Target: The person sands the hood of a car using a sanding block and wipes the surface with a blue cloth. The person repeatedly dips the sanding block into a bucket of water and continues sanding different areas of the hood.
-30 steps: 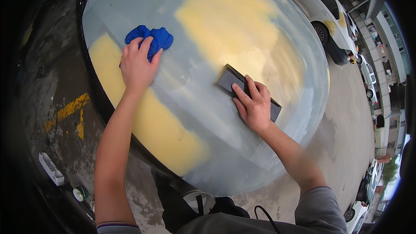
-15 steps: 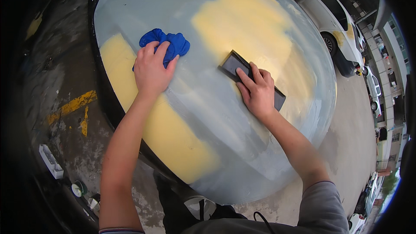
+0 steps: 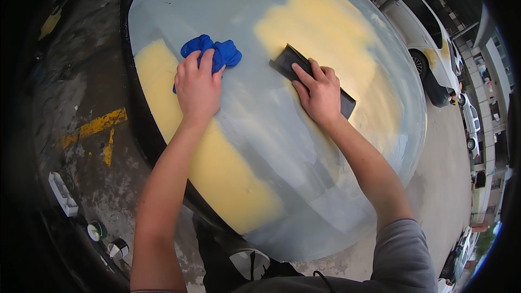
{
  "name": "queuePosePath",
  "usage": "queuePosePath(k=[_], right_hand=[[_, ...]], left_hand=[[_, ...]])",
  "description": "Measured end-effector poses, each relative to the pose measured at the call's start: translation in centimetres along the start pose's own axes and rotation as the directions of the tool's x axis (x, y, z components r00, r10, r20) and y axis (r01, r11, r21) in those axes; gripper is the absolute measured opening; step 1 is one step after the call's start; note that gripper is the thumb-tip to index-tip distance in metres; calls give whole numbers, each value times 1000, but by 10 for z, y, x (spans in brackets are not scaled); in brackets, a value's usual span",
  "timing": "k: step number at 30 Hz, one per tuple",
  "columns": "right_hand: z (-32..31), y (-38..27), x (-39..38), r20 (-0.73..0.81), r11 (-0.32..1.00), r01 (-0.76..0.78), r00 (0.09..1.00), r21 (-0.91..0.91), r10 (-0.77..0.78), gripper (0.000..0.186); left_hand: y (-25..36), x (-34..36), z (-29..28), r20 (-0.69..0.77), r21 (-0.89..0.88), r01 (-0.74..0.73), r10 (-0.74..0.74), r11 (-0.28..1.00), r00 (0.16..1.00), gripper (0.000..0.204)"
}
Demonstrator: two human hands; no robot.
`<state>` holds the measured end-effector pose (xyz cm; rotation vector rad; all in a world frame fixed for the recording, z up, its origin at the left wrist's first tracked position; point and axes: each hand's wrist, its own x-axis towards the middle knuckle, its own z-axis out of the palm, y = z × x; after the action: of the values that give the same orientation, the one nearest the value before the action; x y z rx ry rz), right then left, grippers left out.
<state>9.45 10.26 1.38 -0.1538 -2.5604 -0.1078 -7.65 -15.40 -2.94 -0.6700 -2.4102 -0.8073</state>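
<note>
A car hood (image 3: pixel 163 16), grey with large patches of yellow filler (image 3: pixel 315 16), spreads out under both my hands. Bunched beneath the fingers of my left hand (image 3: pixel 198 84) is a blue cloth (image 3: pixel 225 54), pressed against the hood near its left side. My right hand (image 3: pixel 321 95) grips a long black sanding block (image 3: pixel 285 61), thumb and fingers over its top. The block lies slantwise at the lower left border of the big yellow patch. Its underside is hidden.
Left of the hood, the dark floor carries a yellow painted line (image 3: pixel 95 127). A white tray (image 3: pixel 63 194), an open can (image 3: pixel 97 231) and another small container (image 3: pixel 118 248) stand at lower left. A white car (image 3: pixel 423 27) is parked at upper right.
Against the hood, the sanding block has slid toward the upper left with my right hand. The whole view has shifted slightly. My left hand stays on the blue cloth.
</note>
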Motion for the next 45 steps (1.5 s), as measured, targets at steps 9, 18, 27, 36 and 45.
queuePosePath(k=[9,18,27,36,45], right_hand=[[-22,-68,-63,89,998,-19,996,68,13,48],[41,6,98,66,966,-228,969,-122,237,40],[37,-50,55,-8,999,34,999,10,-34,43],[0,-51,-18,51,990,67,996,126,-74,48],[48,58,107,-20,977,-135,991,-167,134,38]], left_hand=[[-30,0,-12,0,101,28,-28,994,1000,52],[19,9,7,-42,-29,10,-12,1000,999,49],[-13,6,-8,1,33,71,-71,997,997,51],[-25,1,-12,11,49,86,-86,995,996,50],[28,12,10,4,-65,26,-26,998,1000,50]])
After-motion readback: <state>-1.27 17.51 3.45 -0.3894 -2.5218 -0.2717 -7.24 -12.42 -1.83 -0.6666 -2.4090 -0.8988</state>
